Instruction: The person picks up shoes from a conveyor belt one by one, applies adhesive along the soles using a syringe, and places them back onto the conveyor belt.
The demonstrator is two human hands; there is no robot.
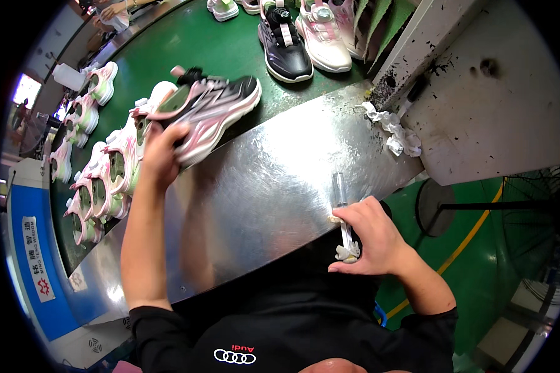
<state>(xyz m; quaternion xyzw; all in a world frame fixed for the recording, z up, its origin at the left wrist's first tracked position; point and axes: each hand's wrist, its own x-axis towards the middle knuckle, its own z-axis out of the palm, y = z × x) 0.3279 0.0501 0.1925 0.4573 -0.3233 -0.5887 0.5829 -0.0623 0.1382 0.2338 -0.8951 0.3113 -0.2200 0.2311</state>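
Note:
My left hand (162,152) is closed round the heel end of a black and pink sneaker (214,115) with a white sole. The sneaker is tilted, toe pointing up and right, above the far edge of the metal work surface (249,205). Near the front edge, my right hand (376,239) grips a clear syringe (339,189), its barrel pointing away from me. Thumb and fingers are round its plunger end, where a lumpy pale wrapping (348,251) shows. Whether anything fills the barrel cannot be made out.
Several pink and white shoes (115,163) line the green belt (168,46) at left. A black shoe (285,50) and a white one (323,40) stand at the back. Crumpled tissue (395,130) lies by a stained panel (498,99). A fan (529,205) stands at right.

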